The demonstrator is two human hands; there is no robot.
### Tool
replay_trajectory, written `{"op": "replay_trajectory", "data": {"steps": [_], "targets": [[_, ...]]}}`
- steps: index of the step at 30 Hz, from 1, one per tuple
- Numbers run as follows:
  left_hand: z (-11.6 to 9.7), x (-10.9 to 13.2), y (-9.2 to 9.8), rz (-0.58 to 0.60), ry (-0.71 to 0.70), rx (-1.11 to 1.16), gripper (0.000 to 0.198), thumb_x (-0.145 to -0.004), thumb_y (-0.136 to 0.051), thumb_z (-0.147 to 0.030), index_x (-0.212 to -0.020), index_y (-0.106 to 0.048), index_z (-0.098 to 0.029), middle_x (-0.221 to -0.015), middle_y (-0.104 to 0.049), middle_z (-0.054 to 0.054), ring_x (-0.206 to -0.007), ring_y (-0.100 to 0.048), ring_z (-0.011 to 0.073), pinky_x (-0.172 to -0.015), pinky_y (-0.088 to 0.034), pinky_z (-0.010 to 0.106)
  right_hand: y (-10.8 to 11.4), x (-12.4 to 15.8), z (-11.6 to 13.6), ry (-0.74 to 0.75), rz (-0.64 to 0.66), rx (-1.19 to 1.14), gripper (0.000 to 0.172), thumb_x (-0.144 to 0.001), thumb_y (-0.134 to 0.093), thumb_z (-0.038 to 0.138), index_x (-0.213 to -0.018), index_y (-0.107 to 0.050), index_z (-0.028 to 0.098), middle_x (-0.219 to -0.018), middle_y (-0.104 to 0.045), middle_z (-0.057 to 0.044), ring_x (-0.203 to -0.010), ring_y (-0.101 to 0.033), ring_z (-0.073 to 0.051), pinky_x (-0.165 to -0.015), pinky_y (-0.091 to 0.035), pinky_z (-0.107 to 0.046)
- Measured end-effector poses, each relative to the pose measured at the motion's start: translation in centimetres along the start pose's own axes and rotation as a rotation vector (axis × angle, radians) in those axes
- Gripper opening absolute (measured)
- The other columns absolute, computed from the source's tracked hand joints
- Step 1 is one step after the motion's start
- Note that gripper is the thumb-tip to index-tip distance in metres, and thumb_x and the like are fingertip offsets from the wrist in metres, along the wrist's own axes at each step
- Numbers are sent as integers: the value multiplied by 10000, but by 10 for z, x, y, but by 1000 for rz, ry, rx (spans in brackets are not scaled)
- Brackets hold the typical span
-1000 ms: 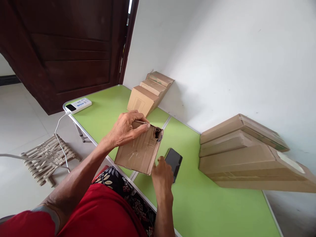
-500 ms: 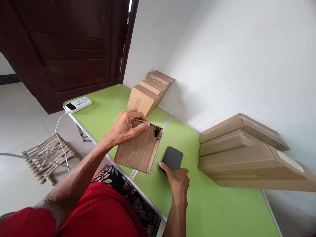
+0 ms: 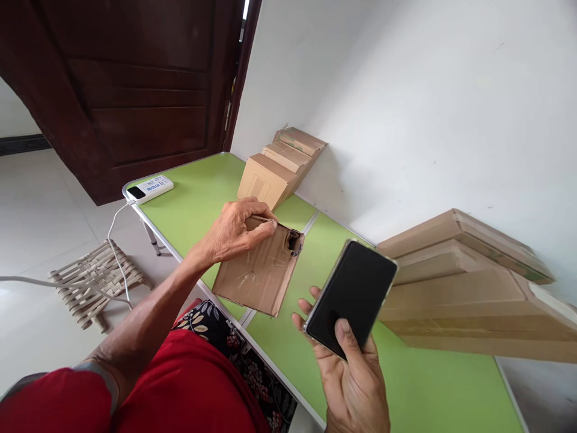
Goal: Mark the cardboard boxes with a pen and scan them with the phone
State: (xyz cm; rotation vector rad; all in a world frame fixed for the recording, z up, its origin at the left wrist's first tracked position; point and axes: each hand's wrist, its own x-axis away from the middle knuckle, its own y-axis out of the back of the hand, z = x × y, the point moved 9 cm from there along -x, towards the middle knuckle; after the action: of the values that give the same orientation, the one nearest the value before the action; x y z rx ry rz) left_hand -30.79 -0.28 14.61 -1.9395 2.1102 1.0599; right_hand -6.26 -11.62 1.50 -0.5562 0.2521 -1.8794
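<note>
My left hand [image 3: 243, 231] grips the top edge of a small flat cardboard box [image 3: 256, 270], thumb on its near face. A torn hole shows at the box's upper right corner. My right hand [image 3: 354, 379] is closed around a smartphone [image 3: 356, 294] with a dark screen and a clear case. Its thumb lies over the lower part of the screen and the fingers curl behind. The phone is raised above the green table [image 3: 288, 349], to the right of the cardboard box.
Cardboard boxes [image 3: 265, 180] stand against the wall at the back. More large boxes [image 3: 455, 300] are stacked at the right. A white power bank [image 3: 151, 188] with a cable lies at the table's left end. A woven stool [image 3: 97, 282] stands on the floor.
My right hand has lifted the phone off the table and tilted it upward, shifting right. My left hand keeps its hold on the cardboard box. The view has shifted slightly.
</note>
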Motion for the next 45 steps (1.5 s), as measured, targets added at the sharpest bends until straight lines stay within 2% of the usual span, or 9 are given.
{"op": "replay_trajectory", "data": {"steps": [5,8,16,23,28,31,34,39,45], "targets": [[-2,3,0,5,-3,-2,207,-893,-602,-231,-883,-801,-176,-930,-771,37,-874,-708,190,-822,-503,299,-72,31,6,33,237,-92,362,-808,-934,395,-1133,-796,314,-1120,-827,-89,-868,-823,-268,-710,-687,-391],[-2,6,0,-7,2,9,198,-887,-608,-201,-897,-805,-186,-945,-782,29,-885,-718,187,-837,-512,295,-94,38,-6,6,334,-122,331,-819,-926,395,-1108,-797,297,-1086,-830,-85,-859,-824,-271,-691,-684,-372],[-1,7,-1,6,7,15,173,-915,-630,-199,-901,-802,-183,-919,-757,24,-865,-716,173,-802,-506,279,-95,39,-24,-44,377,-123,348,-870,-880,370,-1176,-758,261,-1118,-823,-127,-859,-819,-275,-726,-689,-430],[-1,8,-1,-2,3,12,175,-909,-631,-216,-910,-803,-185,-941,-773,31,-852,-719,172,-802,-521,280,-93,41,-25,-37,365,-107,396,-832,-895,416,-1154,-744,243,-1011,-822,-112,-765,-803,-269,-759,-686,-493],[-2,9,-1,-7,6,3,198,-898,-623,-230,-923,-815,-186,-955,-788,39,-897,-731,193,-843,-527,299,-76,40,-20,-8,289,-54,444,-802,-907,455,-1140,-729,230,-1011,-824,-127,-763,-806,-292,-701,-680,-476],[-2,9,0,-12,9,-1,205,-893,-616,-225,-919,-817,-189,-954,-790,35,-902,-729,193,-864,-529,302,-55,33,-10,46,155,-4,496,-776,-919,507,-1143,-717,241,-959,-821,-98,-765,-810,-299,-652,-666,-426],[-2,9,0,-13,14,-5,201,-887,-614,-223,-895,-812,-193,-947,-786,33,-892,-726,191,-867,-533,302,-34,21,3,122,28,30,622,-756,-925,560,-1245,-690,254,-903,-808,-64,-741,-806,-304,-660,-668,-452],[-2,9,0,-17,27,0,201,-887,-613,-235,-891,-810,-197,-948,-790,36,-892,-724,200,-858,-537,312,6,-18,6,191,-139,84,649,-719,-928,591,-1181,-701,197,-952,-802,-66,-723,-804,-277,-627,-663,-394],[-1,8,-1,-9,31,-3,202,-883,-608,-226,-888,-807,-194,-955,-783,37,-884,-721,195,-845,-528,311,61,-75,-23,122,-238,253,707,-534,-993,550,-1045,-710,150,-943,-791,-75,-733,-798,-288,-737,-684,-472]]}}
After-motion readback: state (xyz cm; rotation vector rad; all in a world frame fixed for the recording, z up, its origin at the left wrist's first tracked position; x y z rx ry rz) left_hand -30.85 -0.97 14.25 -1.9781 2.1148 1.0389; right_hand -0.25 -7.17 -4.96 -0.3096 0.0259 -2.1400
